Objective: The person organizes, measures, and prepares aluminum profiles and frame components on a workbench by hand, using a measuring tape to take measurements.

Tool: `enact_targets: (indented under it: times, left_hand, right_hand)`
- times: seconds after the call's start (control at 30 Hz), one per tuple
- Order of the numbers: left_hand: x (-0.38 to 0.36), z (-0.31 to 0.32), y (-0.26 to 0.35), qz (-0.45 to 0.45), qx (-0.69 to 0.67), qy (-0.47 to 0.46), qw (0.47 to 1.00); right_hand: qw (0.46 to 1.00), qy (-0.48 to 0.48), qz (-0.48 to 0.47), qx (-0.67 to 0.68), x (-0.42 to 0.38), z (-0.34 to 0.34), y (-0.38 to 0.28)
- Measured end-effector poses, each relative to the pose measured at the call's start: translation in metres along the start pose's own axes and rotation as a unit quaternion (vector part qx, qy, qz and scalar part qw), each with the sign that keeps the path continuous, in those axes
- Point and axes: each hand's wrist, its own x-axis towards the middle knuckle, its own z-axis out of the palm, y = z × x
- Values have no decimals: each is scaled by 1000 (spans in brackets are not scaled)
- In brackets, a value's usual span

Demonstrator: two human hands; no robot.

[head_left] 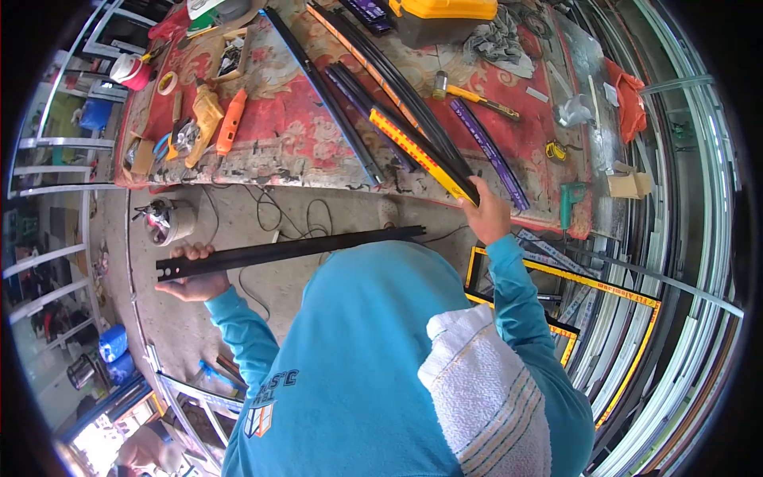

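My left hand [193,274] is wrapped round one end of a long black metal profile [318,244], which lies level over the floor in front of my body. Round holes show at that end. At the table's front edge, my right hand [486,211] grips the near end of a black bar with yellow-and-red tape [421,155]. That bar slants away over the table. Beside it lie another dark profile with orange tape [366,56], a blue-edged profile [318,91] and a purple-wrapped strip [489,155].
The table [278,147] has a hammer [477,97], an orange tool [231,122] and a yellow-lidded box [445,20]. A green drill [569,203] is at its right edge. A bucket [171,221], cables and a taped frame [588,278] are below; racked profiles [691,238] stand right.
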Motion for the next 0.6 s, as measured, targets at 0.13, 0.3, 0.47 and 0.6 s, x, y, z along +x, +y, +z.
enact_targets:
  times: [0.13,0.3,0.47,0.6]
  left_hand:
    - [-9,22,1,15,34,43,998]
    - [-17,70,-8,13,68,49,996]
    - [-13,92,-19,-2,70,8,998]
    - [-15,116,-25,-7,87,-4,996]
  right_hand:
    - [996,61,59,-10,27,10,75]
    - [996,61,68,-20,54,34,164]
    - [997,31,58,-38,62,61,187]
    - [994,110,17,-13,73,44,176]
